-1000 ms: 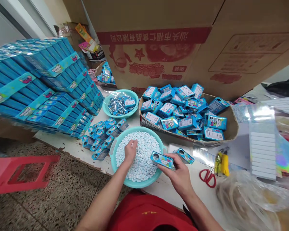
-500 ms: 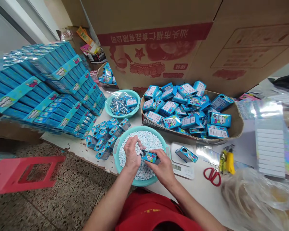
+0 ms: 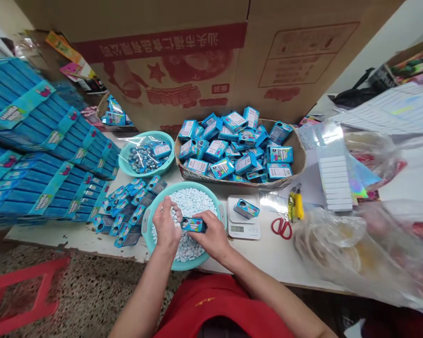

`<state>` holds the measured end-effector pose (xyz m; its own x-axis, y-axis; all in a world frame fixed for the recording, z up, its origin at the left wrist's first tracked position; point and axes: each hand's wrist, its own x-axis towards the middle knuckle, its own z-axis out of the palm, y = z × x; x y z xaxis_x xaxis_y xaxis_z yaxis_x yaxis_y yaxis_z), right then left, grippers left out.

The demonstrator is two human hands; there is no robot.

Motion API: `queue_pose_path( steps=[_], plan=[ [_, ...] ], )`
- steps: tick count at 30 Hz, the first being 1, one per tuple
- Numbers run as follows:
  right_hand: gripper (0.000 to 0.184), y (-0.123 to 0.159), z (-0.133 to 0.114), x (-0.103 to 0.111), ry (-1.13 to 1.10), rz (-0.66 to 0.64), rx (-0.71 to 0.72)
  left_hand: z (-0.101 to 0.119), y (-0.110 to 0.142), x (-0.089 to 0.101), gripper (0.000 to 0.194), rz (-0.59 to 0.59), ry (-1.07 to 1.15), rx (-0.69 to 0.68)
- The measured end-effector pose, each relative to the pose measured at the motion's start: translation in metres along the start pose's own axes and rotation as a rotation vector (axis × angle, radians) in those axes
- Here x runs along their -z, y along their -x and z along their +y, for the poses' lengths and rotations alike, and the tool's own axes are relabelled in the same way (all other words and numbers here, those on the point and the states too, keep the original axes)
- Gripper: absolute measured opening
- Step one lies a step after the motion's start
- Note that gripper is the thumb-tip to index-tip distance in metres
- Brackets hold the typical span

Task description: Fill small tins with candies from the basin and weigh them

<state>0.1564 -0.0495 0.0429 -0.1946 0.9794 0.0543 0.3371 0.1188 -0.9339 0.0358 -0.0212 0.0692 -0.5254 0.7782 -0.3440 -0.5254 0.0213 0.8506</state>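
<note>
Grip, left: your left hand (image 3: 165,228) was half closed into a cup, its fingers curled around some candies (image 3: 176,215).
Grip, right: your right hand (image 3: 213,237) was closed on a box (image 3: 194,225), thumb and fingers across its narrow body toward the right end.
Box: you held it over the bowl (image 3: 147,234), printed top up, its left end just beside your left fingers; whether they touched could not be made out.
Box feel: it seemed light and fairly stiff, glossy and so perhaps slippery; a hard pinch would probably have dented it. Your surest hold was likely on the long sides, clear of the left end.
Candy feel: small, white and probably hard, they looked apt to roll; a deep palm likely suited you better than a pinch.
Bowl load: more loose candies lay in it, below your hands.
Left of it: finished-looking rows of boxes (image 3: 127,220) stood close together, round openings showing.
Right of it: your scale (image 3: 245,231) carried a single box (image 3: 246,208), with scissors (image 3: 282,228) farther along.
Beyond: a cardboard tray (image 3: 299,152) was heaped with boxes.
</note>
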Motion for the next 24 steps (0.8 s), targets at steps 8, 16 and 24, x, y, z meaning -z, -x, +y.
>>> queue_pose_path(
  steps=[8, 16, 24],
  plan=[
    [0.031, 0.056, 0.015, 0.080, -0.248, 0.024, -0.121, -0.012, -0.022, 0.027, 0.044, 0.035, -0.110, 0.114],
    [0.033, 0.130, 0.085, 0.117, -0.084, 0.211, -0.369, -0.061, -0.034, 0.056, 0.026, -0.085, -0.786, -0.190],
    [0.035, 0.134, 0.118, 0.093, -0.125, 0.292, -0.362, -0.052, -0.054, 0.047, 0.012, -0.180, -0.931, -0.443]
  ],
)
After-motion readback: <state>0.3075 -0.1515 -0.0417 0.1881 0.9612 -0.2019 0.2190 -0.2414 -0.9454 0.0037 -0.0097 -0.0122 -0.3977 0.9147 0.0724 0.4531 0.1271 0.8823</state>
